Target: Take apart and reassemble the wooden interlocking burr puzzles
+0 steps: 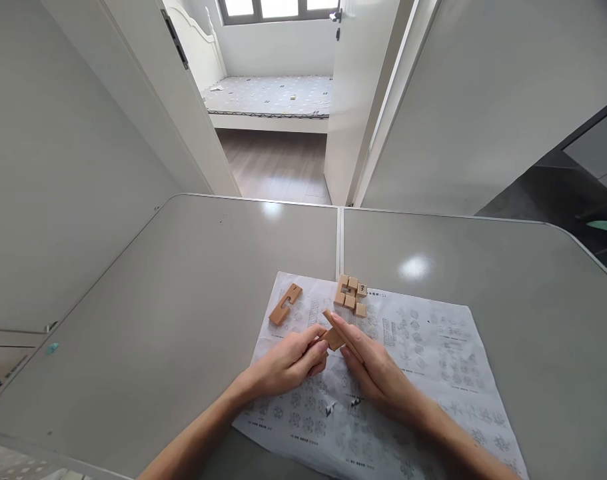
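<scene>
Both hands meet over the printed sheet, each with its fingers closed. My left hand [290,362] pinches a light wooden puzzle piece [334,339] from the left side. Along the fingers of my right hand [378,367] lies a slim wooden puzzle piece [328,315], slanted and touching the first one or very near it. Fingers cover much of both pieces, so I cannot tell whether they interlock. Up and left of my hands, a notched wooden piece [280,313] marked "1" rests on the paper. Just beyond my hands sits a group of wooden pieces [350,301], one marked "3".
The creased instruction sheet [448,373], printed with small diagrams, lies on a grey table [158,320]. A metal seam [340,240] crosses the tabletop. Past the far edge are an open door [358,100] and a bed [273,93].
</scene>
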`<move>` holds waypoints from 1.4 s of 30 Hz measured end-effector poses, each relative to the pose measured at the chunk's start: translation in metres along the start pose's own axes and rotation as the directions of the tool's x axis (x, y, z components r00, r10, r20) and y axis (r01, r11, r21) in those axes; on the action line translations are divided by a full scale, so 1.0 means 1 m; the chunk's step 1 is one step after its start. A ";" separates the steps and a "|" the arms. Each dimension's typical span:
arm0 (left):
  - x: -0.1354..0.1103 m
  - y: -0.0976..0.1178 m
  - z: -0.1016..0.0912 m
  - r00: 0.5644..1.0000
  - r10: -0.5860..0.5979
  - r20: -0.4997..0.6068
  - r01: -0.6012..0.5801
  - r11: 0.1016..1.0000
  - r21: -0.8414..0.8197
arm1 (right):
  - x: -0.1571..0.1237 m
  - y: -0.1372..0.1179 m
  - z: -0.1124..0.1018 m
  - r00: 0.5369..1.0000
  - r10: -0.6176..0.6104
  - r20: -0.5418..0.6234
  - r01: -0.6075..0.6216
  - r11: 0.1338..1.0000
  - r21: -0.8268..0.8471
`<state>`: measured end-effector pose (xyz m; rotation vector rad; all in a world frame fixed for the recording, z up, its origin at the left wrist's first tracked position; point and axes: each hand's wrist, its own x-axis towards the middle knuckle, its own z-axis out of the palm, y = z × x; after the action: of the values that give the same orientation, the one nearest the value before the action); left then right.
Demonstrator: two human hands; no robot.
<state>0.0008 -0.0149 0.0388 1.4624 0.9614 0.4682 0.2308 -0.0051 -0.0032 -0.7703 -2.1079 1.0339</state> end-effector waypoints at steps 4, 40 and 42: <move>0.000 0.001 0.000 1.000 0.001 -0.010 -0.001 1.000 0.016 | 0.001 -0.001 0.000 1.000 0.004 0.000 -0.004 1.000 -0.026; 0.000 0.000 0.000 1.000 0.014 0.004 -0.015 0.999 0.042 | 0.000 -0.001 -0.001 0.999 -0.009 0.035 0.011 0.999 -0.044; 0.000 0.001 0.000 1.000 0.013 0.007 -0.014 0.999 0.040 | -0.001 -0.001 0.000 0.999 -0.013 0.029 0.015 0.998 -0.060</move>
<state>0.0007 -0.0143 0.0394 1.5062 0.9605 0.4557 0.2313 -0.0058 -0.0026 -0.7732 -2.1745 0.9836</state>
